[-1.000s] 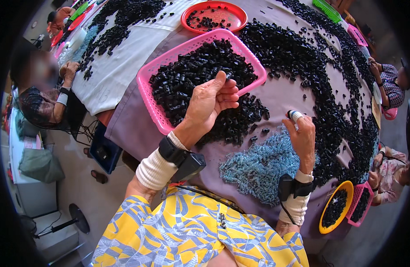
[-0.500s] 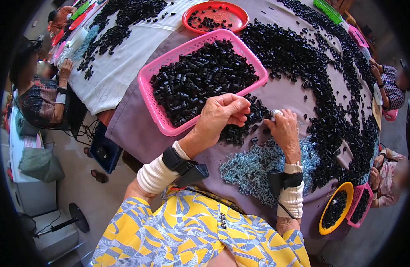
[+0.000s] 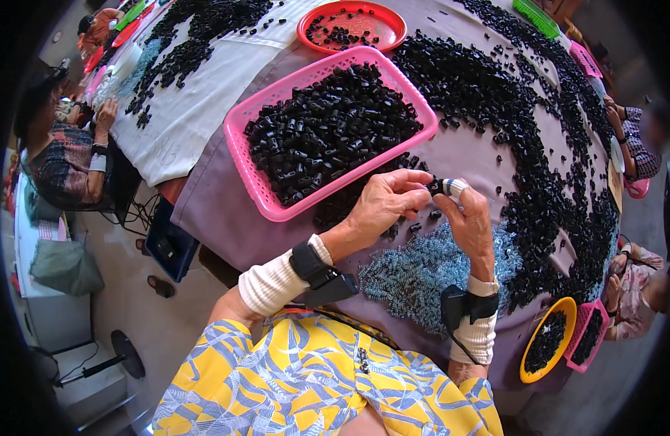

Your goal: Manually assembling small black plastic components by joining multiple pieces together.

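My two hands meet above the cloth-covered table, just right of the pink basket [image 3: 242, 168], which is heaped with small black plastic parts [image 3: 335, 123]. Between thumb and covered index finger, my right hand [image 3: 471, 221] pinches one small black plastic part [image 3: 436, 187]. A white finger cover with a dark stripe [image 3: 455, 187] wraps that index finger. My left hand [image 3: 393, 198] is closed in a pinch at the part's left side; whatever its fingertips hold is too small to make out. Below the hands lies a pile of small blue-grey springs [image 3: 415, 270].
Loose black parts [image 3: 487, 91] spread across the table's right side. A red tray [image 3: 402, 33] stands beyond the basket. At the lower right are a yellow tray [image 3: 527, 369] and another pink basket [image 3: 576, 363]. Other people sit along the table's left and right sides.
My left hand has moved right and slightly down, up to my right hand. The black part now shows between the two hands. My right hand has shifted only slightly.
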`<control>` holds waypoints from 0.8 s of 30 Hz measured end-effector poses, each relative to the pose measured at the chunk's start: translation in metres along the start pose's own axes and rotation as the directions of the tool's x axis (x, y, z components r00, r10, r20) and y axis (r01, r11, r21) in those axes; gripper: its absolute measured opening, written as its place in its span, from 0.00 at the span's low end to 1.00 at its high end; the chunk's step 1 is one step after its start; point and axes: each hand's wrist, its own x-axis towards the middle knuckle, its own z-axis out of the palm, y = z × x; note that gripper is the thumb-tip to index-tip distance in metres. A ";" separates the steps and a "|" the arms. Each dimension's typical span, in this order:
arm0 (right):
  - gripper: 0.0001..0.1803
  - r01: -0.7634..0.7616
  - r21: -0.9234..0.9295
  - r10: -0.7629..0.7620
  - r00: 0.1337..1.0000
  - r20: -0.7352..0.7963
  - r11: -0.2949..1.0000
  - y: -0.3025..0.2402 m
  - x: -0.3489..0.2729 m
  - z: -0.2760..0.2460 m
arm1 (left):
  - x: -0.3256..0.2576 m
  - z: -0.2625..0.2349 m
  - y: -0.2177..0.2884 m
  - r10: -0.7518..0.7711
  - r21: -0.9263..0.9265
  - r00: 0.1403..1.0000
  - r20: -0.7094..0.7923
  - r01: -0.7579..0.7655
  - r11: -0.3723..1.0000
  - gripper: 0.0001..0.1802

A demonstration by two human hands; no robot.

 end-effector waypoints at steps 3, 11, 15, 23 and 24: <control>0.07 -0.005 0.131 0.001 0.999 0.035 0.991 0.000 0.002 -0.004 | 0.003 0.004 0.005 0.036 0.042 0.998 0.054 -0.038 0.998 0.17; 0.07 -0.040 0.056 0.040 0.999 0.015 0.998 -0.001 0.001 -0.009 | 0.006 0.006 -0.001 0.108 0.015 0.994 0.006 -0.108 0.994 0.12; 0.08 -0.062 0.020 0.063 0.995 -0.079 0.998 0.016 -0.004 -0.026 | 0.006 0.008 0.003 0.140 0.037 0.990 0.007 -0.140 0.989 0.10; 0.08 0.076 -0.465 -0.008 0.989 0.147 0.882 0.031 -0.026 -0.013 | 0.003 0.003 -0.001 0.142 0.097 0.990 0.018 -0.143 0.985 0.11; 0.08 0.106 -0.537 -0.010 0.984 0.178 0.837 0.034 -0.028 -0.010 | 0.003 0.003 -0.002 0.143 0.131 0.990 0.021 -0.144 0.981 0.12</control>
